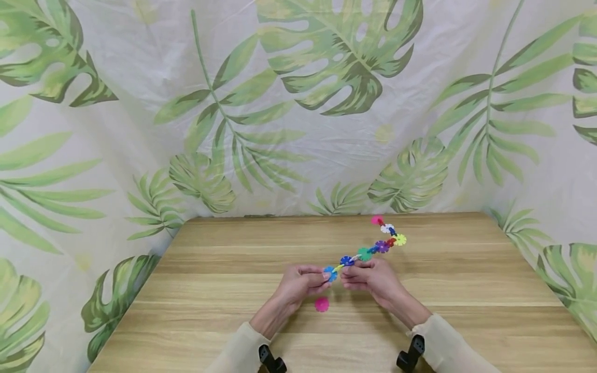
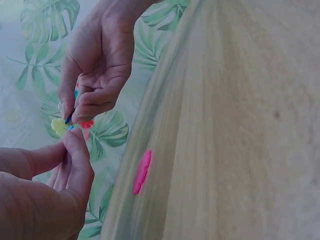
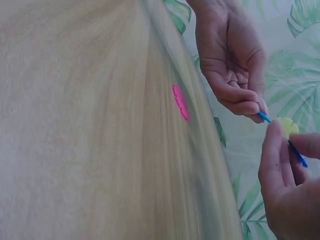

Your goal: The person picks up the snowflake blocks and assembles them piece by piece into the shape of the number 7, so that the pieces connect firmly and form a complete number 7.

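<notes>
A chain of snowflake building discs in several colours runs from my hands toward the back right in the head view. My left hand (image 1: 300,282) pinches the light blue snowflake disc (image 1: 330,274) at its near end between thumb and fingers. A yellow disc (image 3: 287,126), set edgewise in the head view, joins it to a dark blue disc (image 1: 346,260). Thumb and fingers of my right hand (image 1: 373,282) pinch the chain at that dark blue disc. Beyond it follow white, green (image 1: 365,254), blue and purple (image 1: 382,246) discs, then red and yellow (image 1: 400,239) ones.
One loose pink disc (image 1: 322,304) lies flat on the wooden table (image 1: 224,295), just below my hands in the head view. The chain's far end has a pink disc (image 1: 377,220) near the table's back edge. A leaf-patterned cloth (image 1: 326,145) hangs behind.
</notes>
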Tool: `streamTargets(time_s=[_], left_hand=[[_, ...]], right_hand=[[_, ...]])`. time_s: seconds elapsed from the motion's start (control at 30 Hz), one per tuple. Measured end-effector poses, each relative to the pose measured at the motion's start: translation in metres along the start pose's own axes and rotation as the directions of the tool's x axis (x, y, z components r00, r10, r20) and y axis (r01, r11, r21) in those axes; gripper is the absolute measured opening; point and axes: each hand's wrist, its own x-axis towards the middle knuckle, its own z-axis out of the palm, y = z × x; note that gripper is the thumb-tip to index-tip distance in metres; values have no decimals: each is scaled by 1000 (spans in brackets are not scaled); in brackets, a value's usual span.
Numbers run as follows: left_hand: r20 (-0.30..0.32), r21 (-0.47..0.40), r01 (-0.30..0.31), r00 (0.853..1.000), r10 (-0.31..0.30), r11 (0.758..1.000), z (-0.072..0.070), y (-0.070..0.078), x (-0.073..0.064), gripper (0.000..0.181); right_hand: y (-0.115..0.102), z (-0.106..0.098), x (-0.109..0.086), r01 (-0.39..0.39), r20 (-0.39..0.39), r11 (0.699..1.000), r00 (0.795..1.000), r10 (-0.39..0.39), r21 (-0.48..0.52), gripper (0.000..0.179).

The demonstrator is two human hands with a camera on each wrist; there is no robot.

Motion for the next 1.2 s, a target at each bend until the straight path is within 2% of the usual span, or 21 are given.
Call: streamTargets(time_s=[0.13, 0.27, 0.37, 0.47, 0.6, 0.73, 0.8, 0.93, 1.03, 1.13, 1.2], left_hand=[[33, 4, -11, 999, 11, 1000, 2, 1, 0, 31], [56, 22, -20, 998, 18, 1000, 4, 2, -2, 28], [64, 104, -37, 997, 31, 994, 2, 3, -3, 27], [78, 221, -56, 996, 39, 974, -3, 5, -5, 29], [98, 395, -92, 994, 58, 914, -13, 10, -9, 32], [119, 546, -148, 988, 98, 825, -20, 13, -11, 29], [135, 580, -163, 985, 104, 798, -22, 13, -10, 26], [174, 619, -176, 981, 85, 766, -24, 12, -11, 21], [209, 665, -210, 974, 92, 717, -23, 10, -11, 20], [229, 717, -238, 968, 100, 655, -21, 9, -11, 21], [235, 742, -244, 967, 99, 625, -20, 7, -10, 23]], right_hand=[[2, 3, 1, -1, 65, 999, 998, 4, -42, 21], [3, 5, 1, -2, 69, 998, 998, 6, -59, 21], [3, 4, 0, -1, 65, 998, 998, 5, -68, 25], [3, 3, -1, -5, 62, 997, 998, 10, -81, 27], [2, -1, -1, -5, 35, 996, 999, 8, -91, 26], [-1, -5, -3, -4, 10, 995, 1000, 5, -97, 26], [-3, -7, -4, -9, 7, 995, 1000, 10, -98, 27], [-4, -8, -4, -18, 9, 995, 1000, 19, -99, 29], [-3, -8, -5, -18, 8, 995, 1000, 19, -103, 29], [-2, -8, -4, -17, 6, 994, 1000, 18, -105, 28], [-1, -9, -4, -17, 4, 994, 1000, 17, -106, 27]])
